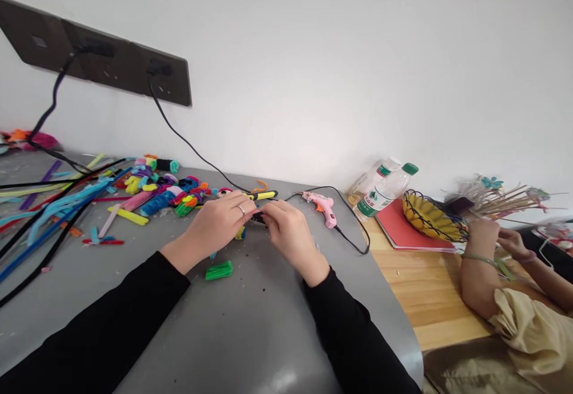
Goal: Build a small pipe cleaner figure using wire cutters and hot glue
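Note:
My left hand (pixel 221 221) and my right hand (pixel 286 230) meet over the grey table (pixel 250 334), fingers pinched together on a small dark piece (pixel 258 218) between them. A ring shows on my left hand. A yellow-handled tool (pixel 264 195) lies just beyond my fingers. A short green coiled pipe cleaner (pixel 219 270) lies near my left wrist. A pink glue gun (pixel 323 206) rests to the right of my right hand, its black cord looping away.
Coloured pipe cleaners and coiled pieces (pixel 152 194) are heaped at the left. Black cables run to a wall socket strip (pixel 134 71). On the wooden table at right: plastic bottles (pixel 385 191), a red notebook (pixel 403 233), a wire basket (pixel 427 215), another person's hands (pixel 492 242).

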`<state>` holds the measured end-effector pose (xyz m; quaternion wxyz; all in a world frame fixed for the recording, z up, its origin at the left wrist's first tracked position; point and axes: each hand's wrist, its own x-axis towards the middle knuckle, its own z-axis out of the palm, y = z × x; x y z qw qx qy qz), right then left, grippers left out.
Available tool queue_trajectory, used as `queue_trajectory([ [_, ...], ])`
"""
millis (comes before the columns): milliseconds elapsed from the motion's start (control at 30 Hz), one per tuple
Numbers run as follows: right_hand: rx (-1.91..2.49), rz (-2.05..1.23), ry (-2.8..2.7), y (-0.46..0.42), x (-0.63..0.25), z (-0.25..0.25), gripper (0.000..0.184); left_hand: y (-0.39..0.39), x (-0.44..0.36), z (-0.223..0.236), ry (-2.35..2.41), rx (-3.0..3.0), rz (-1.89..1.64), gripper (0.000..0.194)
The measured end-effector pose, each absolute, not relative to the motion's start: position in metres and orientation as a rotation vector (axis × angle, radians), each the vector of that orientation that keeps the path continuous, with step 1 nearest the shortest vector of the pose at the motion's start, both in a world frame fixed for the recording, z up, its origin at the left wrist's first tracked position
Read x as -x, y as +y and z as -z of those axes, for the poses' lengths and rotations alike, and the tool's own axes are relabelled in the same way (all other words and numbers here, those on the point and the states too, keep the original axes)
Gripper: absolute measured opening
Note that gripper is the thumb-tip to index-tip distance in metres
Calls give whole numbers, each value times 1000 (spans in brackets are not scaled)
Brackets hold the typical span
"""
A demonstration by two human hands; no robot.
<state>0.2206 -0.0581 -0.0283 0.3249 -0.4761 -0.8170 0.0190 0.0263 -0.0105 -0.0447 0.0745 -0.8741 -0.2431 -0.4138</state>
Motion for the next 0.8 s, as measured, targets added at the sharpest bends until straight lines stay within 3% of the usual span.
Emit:
queue_trajectory([
  [133, 1213, -138, -2098, -58, -220, 28, 19, -10, -23, 44, -843, 2592, 1343, 38],
  [800, 1121, -221, -1968, -58, -222, 26, 19, -16, -24, 31, -1308, 2882, 1446, 34],
])
